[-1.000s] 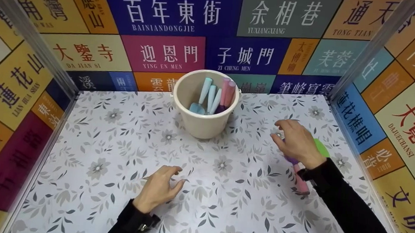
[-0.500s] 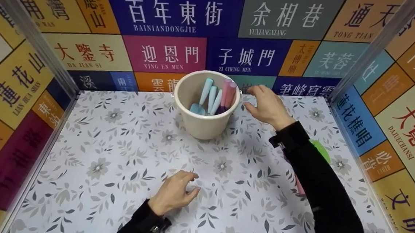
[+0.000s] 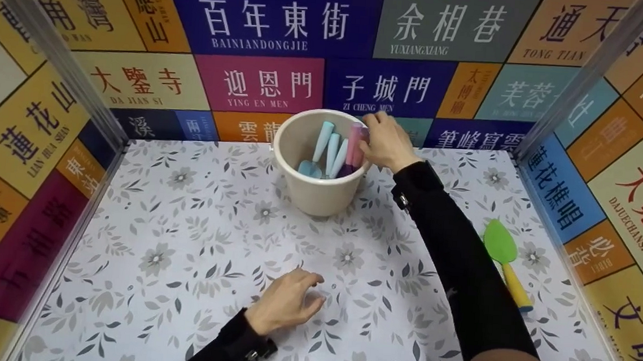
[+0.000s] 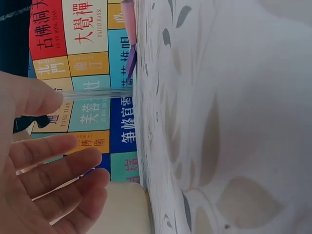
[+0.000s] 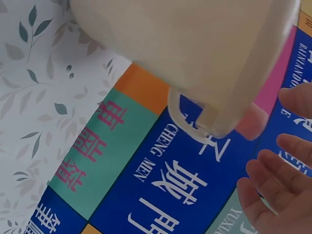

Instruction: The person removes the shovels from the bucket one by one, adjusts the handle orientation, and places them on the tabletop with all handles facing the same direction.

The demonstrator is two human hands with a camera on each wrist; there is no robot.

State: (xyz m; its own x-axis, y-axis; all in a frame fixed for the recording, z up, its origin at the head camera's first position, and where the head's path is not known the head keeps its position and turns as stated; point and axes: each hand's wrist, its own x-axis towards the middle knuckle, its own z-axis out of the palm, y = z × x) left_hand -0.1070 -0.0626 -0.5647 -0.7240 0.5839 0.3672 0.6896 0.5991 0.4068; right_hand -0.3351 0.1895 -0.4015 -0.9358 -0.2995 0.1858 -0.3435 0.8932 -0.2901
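- right hand [image 3: 383, 142] at the bucket [image 3: 316, 194] rim, fingers seem to pinch the pink handle [image 3: 354, 143]
- looks light, stiff plastic; grab its top end
- left hand [image 3: 286, 302] relaxed on the tabletop [image 3: 180, 261], holding nothing

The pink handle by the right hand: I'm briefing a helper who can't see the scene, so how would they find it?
Start at the cream bucket at the back of the flowered table. Several handles stand inside it, leaning on the rim. The pink handle is on the right side, where the right hand reaches over the rim; the handles to its left are pale blue.
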